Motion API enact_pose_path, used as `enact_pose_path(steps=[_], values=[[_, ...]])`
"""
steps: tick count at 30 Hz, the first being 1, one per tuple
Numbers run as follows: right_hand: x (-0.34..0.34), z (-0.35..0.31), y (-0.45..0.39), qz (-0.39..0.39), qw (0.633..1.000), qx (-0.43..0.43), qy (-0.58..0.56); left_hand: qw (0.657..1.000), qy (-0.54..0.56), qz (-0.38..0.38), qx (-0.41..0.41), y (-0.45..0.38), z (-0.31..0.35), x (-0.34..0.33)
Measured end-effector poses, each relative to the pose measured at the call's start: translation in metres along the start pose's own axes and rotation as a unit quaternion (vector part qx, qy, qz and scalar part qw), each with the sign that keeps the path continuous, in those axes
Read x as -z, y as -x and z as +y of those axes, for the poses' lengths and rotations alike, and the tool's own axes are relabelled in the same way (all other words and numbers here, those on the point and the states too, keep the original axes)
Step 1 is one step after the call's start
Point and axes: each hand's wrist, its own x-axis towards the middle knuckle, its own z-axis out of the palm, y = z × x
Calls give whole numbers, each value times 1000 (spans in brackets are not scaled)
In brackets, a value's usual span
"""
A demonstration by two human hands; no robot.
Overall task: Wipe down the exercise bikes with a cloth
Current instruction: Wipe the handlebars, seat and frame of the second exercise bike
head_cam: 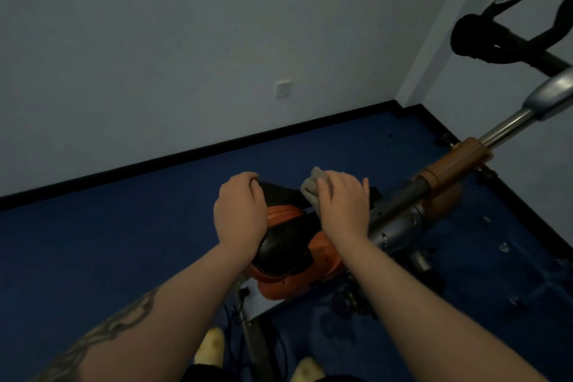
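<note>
grey terry cloth (313, 187) is bunched under the right hand (342, 205), fingers curled over it and pressing it onto the front end of the black saddle (285, 236). that's the wiping hand, and it sits at the saddle's nose, right where the seat meets the frame. the left hand (240, 211) wraps the saddle's far edge, fingers hooked over the rim, most likely a brace so the seat doesn't twist under the rubbing. the exercise bike (446, 177) runs away up and right: orange body under the seat, silver post, then black handlebars (502, 37) near the wall corner, well apart from both hands. room to move looks good on the left, open blue floor (108, 242) out to the black skirting. on the right the frame tube lies just beside the wiping wrist, so strokes that way are hemmed in. saddle seems underway; post and bars look yet to be wiped.
</note>
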Motion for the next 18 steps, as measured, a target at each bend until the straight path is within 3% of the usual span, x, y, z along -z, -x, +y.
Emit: enact_pose_path(steps=[4, 7, 10, 13, 18], values=[[-15, -33, 71, -21, 998, 20, -64, 1000, -6, -4, -24, 0, 1, 0], [-16, -27, 69, -46, 999, 5, 15, 997, -35, -23, -72, -1, -3, 0], [-11, -28, 33, -29, 991, -91, 93, 990, -30, -59, -121, -2, -13, 4], [-11, -48, 23, -40, 981, -172, 84, 977, -50, -108, -177, -13, -24, 13], [-26, -103, 93, -33, 991, -122, 40, 940, -16, -225, -256, -51, -40, 21]])
